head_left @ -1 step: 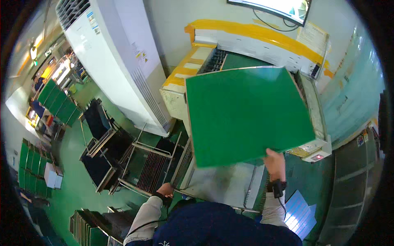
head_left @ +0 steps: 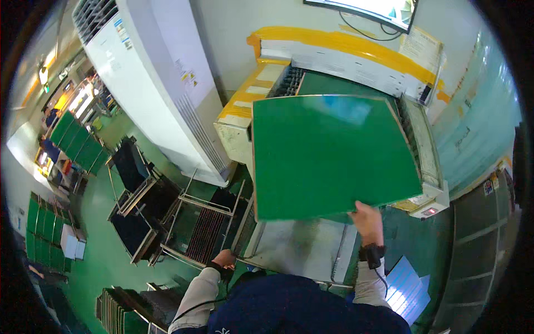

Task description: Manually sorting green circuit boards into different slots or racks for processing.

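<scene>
A large flat green board (head_left: 334, 158) with a pale edge tilts in front of me. My right hand (head_left: 369, 222) grips its near edge towards the right corner, thumb on the top face. The far part of the board lies over the opening between the two side rails of a conveyor machine (head_left: 233, 133). Below the board, a slotted metal rack (head_left: 300, 250) stands close to my body. My left hand (head_left: 225, 259) is closed at that rack's near left corner; what its fingers hold is hidden.
A tall white air conditioner (head_left: 150, 83) stands left of the machine. Black slotted carts (head_left: 206, 228) fill the floor to my left, with several upright boards (head_left: 111, 312) lower down. At right are a grey cabinet (head_left: 473, 261) and bluish sheets (head_left: 409, 289). A screen (head_left: 378, 11) hangs above.
The board has tilted a little, its far edge coming lower and its near edge slightly up. My right hand has shifted slightly left with it. My left hand stays in place.
</scene>
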Demonstrator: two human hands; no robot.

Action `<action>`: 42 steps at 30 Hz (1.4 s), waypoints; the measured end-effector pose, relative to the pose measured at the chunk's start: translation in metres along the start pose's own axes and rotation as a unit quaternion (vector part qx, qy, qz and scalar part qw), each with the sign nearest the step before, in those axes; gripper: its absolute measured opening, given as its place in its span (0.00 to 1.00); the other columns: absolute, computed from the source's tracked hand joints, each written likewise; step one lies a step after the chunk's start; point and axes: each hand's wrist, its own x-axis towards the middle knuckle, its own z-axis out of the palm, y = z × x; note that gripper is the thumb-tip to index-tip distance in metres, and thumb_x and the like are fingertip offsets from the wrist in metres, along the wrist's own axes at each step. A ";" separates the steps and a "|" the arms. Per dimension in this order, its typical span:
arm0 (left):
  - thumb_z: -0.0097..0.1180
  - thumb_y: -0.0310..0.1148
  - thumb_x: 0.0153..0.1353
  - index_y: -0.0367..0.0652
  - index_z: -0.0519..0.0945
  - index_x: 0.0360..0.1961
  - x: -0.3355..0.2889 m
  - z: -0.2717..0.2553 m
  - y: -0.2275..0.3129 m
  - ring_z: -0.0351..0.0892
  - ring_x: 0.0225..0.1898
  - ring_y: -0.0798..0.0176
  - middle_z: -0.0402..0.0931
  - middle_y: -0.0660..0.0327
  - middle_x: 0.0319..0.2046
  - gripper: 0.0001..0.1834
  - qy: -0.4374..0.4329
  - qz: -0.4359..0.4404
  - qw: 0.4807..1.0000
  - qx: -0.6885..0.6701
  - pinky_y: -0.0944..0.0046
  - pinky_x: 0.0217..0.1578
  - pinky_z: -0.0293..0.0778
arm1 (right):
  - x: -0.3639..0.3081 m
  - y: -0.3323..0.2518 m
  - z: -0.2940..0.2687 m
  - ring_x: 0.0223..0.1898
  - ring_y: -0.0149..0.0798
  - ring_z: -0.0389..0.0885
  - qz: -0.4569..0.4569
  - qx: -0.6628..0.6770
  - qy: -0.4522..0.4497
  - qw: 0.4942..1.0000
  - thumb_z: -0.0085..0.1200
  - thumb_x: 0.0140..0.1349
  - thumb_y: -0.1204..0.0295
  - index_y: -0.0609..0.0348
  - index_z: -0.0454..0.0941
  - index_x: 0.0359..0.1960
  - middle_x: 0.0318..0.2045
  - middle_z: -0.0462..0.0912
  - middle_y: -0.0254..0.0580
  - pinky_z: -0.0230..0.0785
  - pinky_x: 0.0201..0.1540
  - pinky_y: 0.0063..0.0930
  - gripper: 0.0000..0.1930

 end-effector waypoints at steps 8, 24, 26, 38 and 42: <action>0.46 0.30 0.54 0.32 0.74 0.25 0.015 -0.002 -0.016 0.74 0.14 0.62 0.76 0.53 0.18 0.10 0.025 -0.012 0.988 -0.150 0.66 0.12 0.66 | 0.029 0.064 0.003 0.37 0.34 0.72 0.068 0.144 -0.010 0.987 0.51 0.55 0.75 0.52 0.72 0.35 0.36 0.76 0.33 0.63 0.45 0.33 0.06; 0.41 0.25 0.56 0.32 0.69 0.38 0.002 0.001 0.002 0.72 0.12 0.64 0.73 0.54 0.17 0.10 0.060 -0.052 0.963 -0.257 0.68 0.09 0.64 | 0.054 0.061 0.019 0.35 0.42 0.77 0.093 0.104 -0.018 0.990 0.49 0.59 0.69 0.63 0.71 0.34 0.32 0.77 0.44 0.69 0.38 0.31 0.09; 0.41 0.25 0.56 0.32 0.68 0.36 0.003 0.003 0.003 0.72 0.12 0.64 0.73 0.54 0.17 0.09 0.052 -0.058 0.960 -0.270 0.68 0.09 0.63 | 0.060 0.061 0.018 0.35 0.42 0.77 0.089 0.105 -0.012 0.990 0.49 0.59 0.68 0.62 0.71 0.34 0.32 0.77 0.45 0.69 0.39 0.31 0.09; 0.45 0.24 0.54 0.32 0.68 0.32 0.015 0.007 -0.013 0.70 0.11 0.63 0.73 0.53 0.15 0.06 0.080 -0.006 0.980 -0.181 0.65 0.09 0.62 | 0.079 0.063 0.012 0.34 0.42 0.77 0.091 0.113 -0.002 0.990 0.50 0.59 0.68 0.62 0.70 0.33 0.30 0.76 0.44 0.69 0.38 0.31 0.09; 0.45 0.24 0.53 0.33 0.69 0.28 0.007 0.003 0.005 0.72 0.11 0.61 0.74 0.51 0.15 0.04 0.099 -0.038 0.976 -0.190 0.64 0.10 0.63 | 0.084 0.065 0.007 0.36 0.43 0.76 0.090 0.127 0.011 0.988 0.51 0.58 0.68 0.62 0.69 0.33 0.30 0.74 0.44 0.68 0.38 0.31 0.10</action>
